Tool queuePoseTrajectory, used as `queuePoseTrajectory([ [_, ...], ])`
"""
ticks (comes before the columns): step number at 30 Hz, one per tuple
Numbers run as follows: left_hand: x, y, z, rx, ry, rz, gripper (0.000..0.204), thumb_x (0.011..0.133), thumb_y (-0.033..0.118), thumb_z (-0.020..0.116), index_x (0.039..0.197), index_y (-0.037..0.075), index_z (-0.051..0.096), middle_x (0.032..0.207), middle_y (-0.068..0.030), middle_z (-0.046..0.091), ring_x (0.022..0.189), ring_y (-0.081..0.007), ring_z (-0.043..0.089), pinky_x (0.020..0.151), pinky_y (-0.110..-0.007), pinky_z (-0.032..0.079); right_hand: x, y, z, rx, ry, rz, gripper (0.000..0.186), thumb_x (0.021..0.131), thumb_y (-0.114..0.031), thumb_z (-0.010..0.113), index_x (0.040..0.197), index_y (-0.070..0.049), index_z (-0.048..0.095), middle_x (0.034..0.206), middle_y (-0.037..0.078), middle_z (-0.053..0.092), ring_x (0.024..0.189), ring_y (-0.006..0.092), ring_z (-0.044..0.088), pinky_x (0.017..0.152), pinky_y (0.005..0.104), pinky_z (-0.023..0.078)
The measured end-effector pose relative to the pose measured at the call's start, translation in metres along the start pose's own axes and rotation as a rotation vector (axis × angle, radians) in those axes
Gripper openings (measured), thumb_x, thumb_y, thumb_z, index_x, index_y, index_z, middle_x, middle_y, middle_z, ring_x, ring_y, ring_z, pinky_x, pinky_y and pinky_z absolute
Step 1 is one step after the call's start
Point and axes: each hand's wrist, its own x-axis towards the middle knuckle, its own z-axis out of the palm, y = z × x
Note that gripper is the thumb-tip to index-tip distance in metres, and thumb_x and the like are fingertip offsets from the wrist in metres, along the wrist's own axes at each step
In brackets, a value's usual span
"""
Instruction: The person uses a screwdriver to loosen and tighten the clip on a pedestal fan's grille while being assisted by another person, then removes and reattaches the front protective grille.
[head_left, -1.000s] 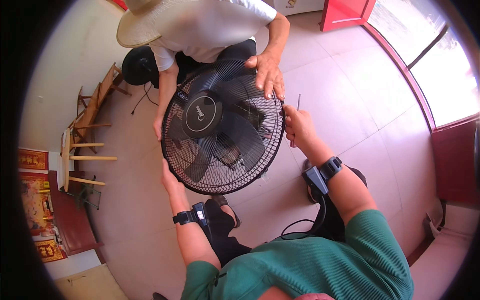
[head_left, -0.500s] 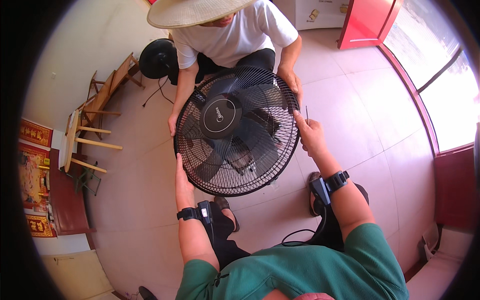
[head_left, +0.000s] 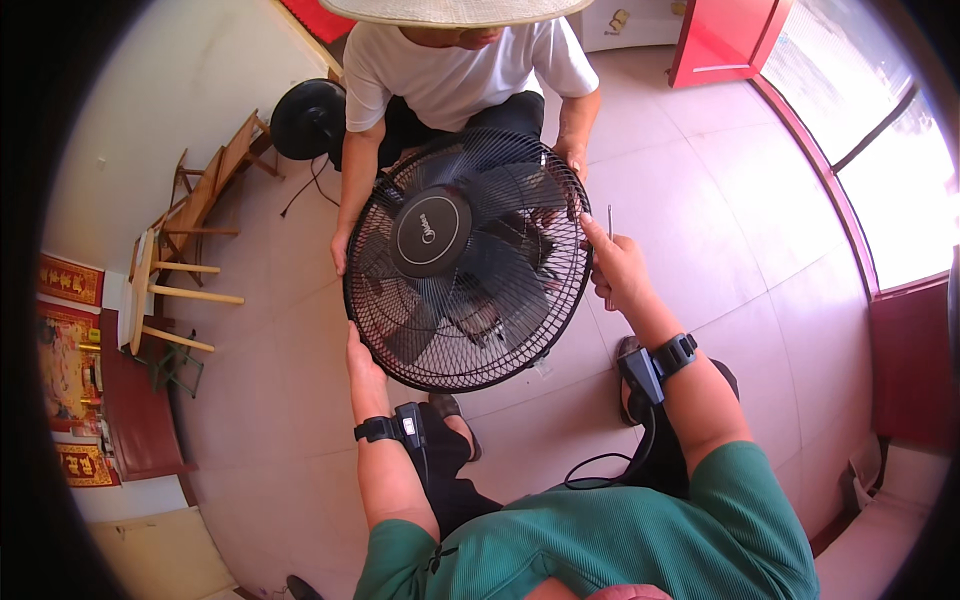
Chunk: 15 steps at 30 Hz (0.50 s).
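A black fan head (head_left: 432, 232), with a round wire grille and wide dark blades, is held tilted between me and a person facing me. My left hand (head_left: 364, 358) is at its lower left rim, thumb along the edge and the other fingers hidden behind. My right hand (head_left: 622, 268) is beside the right rim, one finger stretched to touch the grille. The other fingers are curled round a thin metal screwdriver (head_left: 610, 222) whose shaft sticks up; its handle is mostly hidden. Both hands of the other person (head_left: 462, 78) are on the rim, farther up.
A round black fan base (head_left: 308, 118) with a cord lies on the floor behind the other person. Wooden benches (head_left: 205, 195) and a stool on its side (head_left: 142, 290) line the left wall. At the right, a red door (head_left: 722, 45) stands open beside a bright doorway.
The fan head has shifted slightly left. My left hand has slid a little lower, and my right hand has drawn slightly off the rim, showing more of the screwdriver. The other person's hat moved right.
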Motion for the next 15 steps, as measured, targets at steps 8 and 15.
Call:
queuePoseTrajectory([
  [8, 0.007, -0.001, -0.009, 0.004, -0.03, 0.014, 0.052, 0.101, 0.04, 0.038, 0.135, 0.001, 0.046, 0.135, -0.0126, 0.051, 0.118, -0.0299, 0.051, 0.102, -0.045, 0.041, 0.014, 0.01, -0.009, 0.211, -0.231, 0.127, 0.05, 0.087, -0.056, 0.059, 0.065, -0.016, 0.041, 0.052, -0.008, 0.027, 0.04, 0.0058, 0.023, 0.036, 0.0243, 0.016],
  [15, 0.01, -0.002, -0.004, 0.108, 0.007, 0.114, 0.055, 0.101, 0.041, 0.037, 0.138, 0.002, 0.042, 0.141, -0.0125, 0.046, 0.124, -0.03, 0.047, 0.106, -0.046, 0.037, 0.024, 0.02, -0.009, 0.367, -0.215, 0.142, 0.045, 0.091, -0.048, 0.058, 0.075, -0.006, 0.056, 0.051, -0.008, 0.026, 0.039, 0.007, 0.022, 0.037, 0.0258, 0.017],
])
